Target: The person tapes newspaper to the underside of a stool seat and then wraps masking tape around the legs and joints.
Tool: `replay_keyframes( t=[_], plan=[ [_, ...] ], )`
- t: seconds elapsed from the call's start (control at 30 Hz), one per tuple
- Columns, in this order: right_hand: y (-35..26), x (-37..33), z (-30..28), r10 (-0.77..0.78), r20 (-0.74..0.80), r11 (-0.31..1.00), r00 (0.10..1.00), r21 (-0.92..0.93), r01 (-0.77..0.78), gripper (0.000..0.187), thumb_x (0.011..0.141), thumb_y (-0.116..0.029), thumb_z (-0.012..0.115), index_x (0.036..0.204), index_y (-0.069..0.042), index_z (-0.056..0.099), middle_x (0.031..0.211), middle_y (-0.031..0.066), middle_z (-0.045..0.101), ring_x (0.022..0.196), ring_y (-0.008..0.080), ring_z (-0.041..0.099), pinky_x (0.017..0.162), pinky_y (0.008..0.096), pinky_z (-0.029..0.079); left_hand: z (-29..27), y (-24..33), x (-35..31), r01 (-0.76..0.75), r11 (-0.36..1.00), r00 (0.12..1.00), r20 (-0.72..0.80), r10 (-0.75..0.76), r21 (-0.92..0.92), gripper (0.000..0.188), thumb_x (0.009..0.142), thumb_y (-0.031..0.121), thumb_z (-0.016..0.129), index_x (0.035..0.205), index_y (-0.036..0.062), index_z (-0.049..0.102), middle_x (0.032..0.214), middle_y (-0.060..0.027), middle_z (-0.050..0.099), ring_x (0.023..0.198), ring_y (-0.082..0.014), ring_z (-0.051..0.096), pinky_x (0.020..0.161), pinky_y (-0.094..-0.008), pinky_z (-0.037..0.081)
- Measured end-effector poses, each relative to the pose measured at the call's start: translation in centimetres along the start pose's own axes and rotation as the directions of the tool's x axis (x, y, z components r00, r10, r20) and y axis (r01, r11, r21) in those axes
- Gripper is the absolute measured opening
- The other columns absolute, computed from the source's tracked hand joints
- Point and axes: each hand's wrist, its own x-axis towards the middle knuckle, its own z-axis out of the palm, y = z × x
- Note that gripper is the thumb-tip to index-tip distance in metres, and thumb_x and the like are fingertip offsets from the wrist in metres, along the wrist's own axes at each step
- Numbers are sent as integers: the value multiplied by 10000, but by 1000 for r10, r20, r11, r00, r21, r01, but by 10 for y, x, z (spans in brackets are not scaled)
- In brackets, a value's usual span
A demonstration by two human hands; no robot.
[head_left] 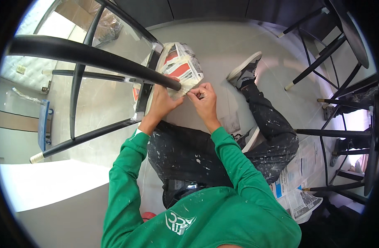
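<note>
A black stool point(98, 58) lies on its side in front of me at the left, its legs joined by black rails. Its seat end is wrapped in newspaper point(185, 69) with cream masking tape point(188, 85) along the edge. My left hand point(161, 101) closes round the thick upper leg where it meets the wrapping, fingertips above and thumb below; part of the hand is hidden behind the leg. Beside it, my right hand point(204, 101) pinches the tape's edge between thumb and fingertips, the other fingers curled.
Black chairs point(338, 45) stand along the right side, with pale leg tips. Newspaper sheets point(301, 182) lie on the floor at the lower right. A blue trolley point(44, 124) and a white quilted pad point(20, 70) are at the left. Dark cabinets point(206, 10) line the far side.
</note>
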Motion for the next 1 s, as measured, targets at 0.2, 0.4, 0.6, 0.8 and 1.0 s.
replay_keyframes(
  t=[0.2, 0.4, 0.6, 0.8, 1.0],
  plan=[
    [3, 8, 0, -51, -10, 998, 999, 38, 51, 80, 797, 21, 796, 851, 24, 736, 880, 56, 550, 726, 132, 565, 615, 277, 480, 7, 3, 2, 63, 998, 996, -62, -65, -31, 566, 683, 153, 915, 1125, 40, 580, 1097, -105, 594, 1028, -286, 584, 937, -410, 463],
    [4, 7, 6, -33, -39, 999, 999, 30, 34, 48, 822, 28, 790, 837, 12, 747, 894, 25, 554, 743, 94, 547, 599, 251, 449, 19, 8, 5, 99, 993, 975, -192, -111, -71, 538, 663, 156, 917, 1079, 43, 595, 1039, -108, 567, 987, -296, 577, 905, -424, 461],
    [-3, 1, 16, -311, -161, 932, 937, -245, 267, 111, 783, 7, 842, 808, 1, 734, 812, 54, 547, 656, 153, 543, 540, 308, 439, 20, 3, 5, 111, 994, 964, -242, -112, -17, 552, 629, 192, 934, 1050, 47, 606, 1098, -125, 525, 1029, -322, 552, 915, -442, 453],
    [-8, -11, 20, -407, -199, 868, 892, -389, 309, 159, 754, -20, 843, 765, -58, 689, 780, 57, 544, 724, 247, 596, 583, 393, 479, 25, 0, -1, 126, 992, 963, -236, -130, -30, 577, 620, 196, 937, 1067, 48, 604, 1112, -121, 520, 1057, -329, 543, 946, -438, 446],
    [-5, -27, 11, -482, -211, 841, 851, -383, 382, 162, 765, -10, 841, 790, -62, 690, 811, 68, 556, 763, 251, 616, 622, 387, 506, 28, 2, 1, 147, 986, 958, -238, -161, -76, 639, 623, 180, 935, 1126, 43, 566, 1131, -117, 531, 1110, -316, 528, 993, -445, 431]
  ],
)
